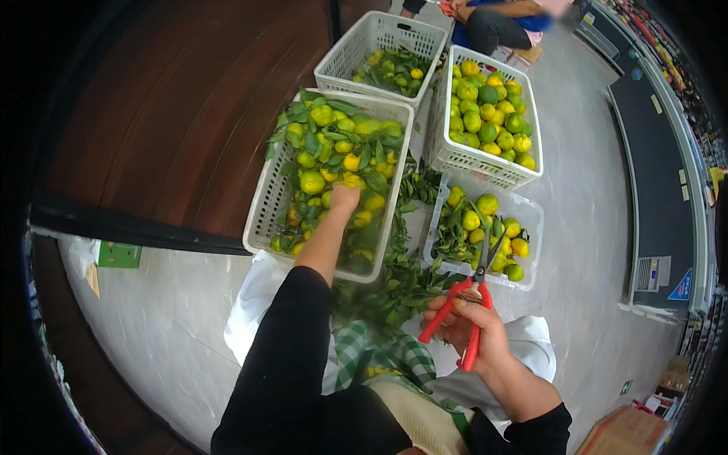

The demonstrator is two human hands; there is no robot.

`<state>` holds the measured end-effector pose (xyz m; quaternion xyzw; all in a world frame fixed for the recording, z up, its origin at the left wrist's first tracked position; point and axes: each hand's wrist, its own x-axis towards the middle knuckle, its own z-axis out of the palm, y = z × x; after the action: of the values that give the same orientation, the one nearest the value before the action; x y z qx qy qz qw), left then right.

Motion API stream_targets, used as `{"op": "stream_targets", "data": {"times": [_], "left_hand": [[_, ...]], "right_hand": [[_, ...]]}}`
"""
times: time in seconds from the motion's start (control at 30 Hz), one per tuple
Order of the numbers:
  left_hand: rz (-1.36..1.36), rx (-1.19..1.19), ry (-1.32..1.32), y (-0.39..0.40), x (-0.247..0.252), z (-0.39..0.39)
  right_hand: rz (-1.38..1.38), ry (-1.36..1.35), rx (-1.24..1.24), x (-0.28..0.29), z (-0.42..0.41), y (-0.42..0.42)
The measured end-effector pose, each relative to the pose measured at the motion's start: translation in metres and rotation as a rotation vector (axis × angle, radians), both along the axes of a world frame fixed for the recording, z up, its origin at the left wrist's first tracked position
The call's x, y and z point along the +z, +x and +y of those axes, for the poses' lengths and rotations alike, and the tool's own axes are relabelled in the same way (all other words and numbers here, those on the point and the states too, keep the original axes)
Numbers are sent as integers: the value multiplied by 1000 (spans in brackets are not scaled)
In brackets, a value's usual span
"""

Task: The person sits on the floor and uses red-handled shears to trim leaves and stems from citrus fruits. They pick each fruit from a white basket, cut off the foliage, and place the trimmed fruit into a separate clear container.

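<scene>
My left hand (pixel 345 197) reaches into a white plastic crate (pixel 259 219) full of green-yellow citrus fruits with leafy stems. A yellowish citrus fruit (pixel 354 181) lies right at its fingertips; the fingers are mostly hidden, so whether they grip it cannot be told. In my right hand (pixel 483 330) is a pair of red-handled pruning snips (pixel 476 287), blades apart and pointing away from me. The blades hang over a clear plastic bin (pixel 537 250) holding several citrus fruits and leafy clippings. Cut leaves (pixel 398 290) are heaped on the floor between crate and bin.
Behind the bin stands a white crate (pixel 483 162) piled with citrus fruits without leaves. Another white crate (pixel 335 62) at the back holds leaves and some fruits. A seated person (pixel 500 23) is beyond them. Dark wood panelling (pixel 159 114) borders the left; a refrigerated display case (pixel 654 187) stands right.
</scene>
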<state>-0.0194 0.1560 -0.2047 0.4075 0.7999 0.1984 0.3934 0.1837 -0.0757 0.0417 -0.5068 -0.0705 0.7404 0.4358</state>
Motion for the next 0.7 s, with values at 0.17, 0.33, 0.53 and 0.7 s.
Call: {"op": "stream_targets", "data": {"times": [0.17,0.33,0.53,0.7], "left_hand": [[-161,156,142,15,-60,10],[-292,297,158,18,-58,15],[-371,530,235,13,-44,0],[-600,657,197,-4,18,-6]], "right_hand": [[36,-73,-88,-5,-1,9],[55,-110,-48,-8,-2,11],[-4,-64,82,4,-3,2],[60,51,191,-5,-6,1]]}}
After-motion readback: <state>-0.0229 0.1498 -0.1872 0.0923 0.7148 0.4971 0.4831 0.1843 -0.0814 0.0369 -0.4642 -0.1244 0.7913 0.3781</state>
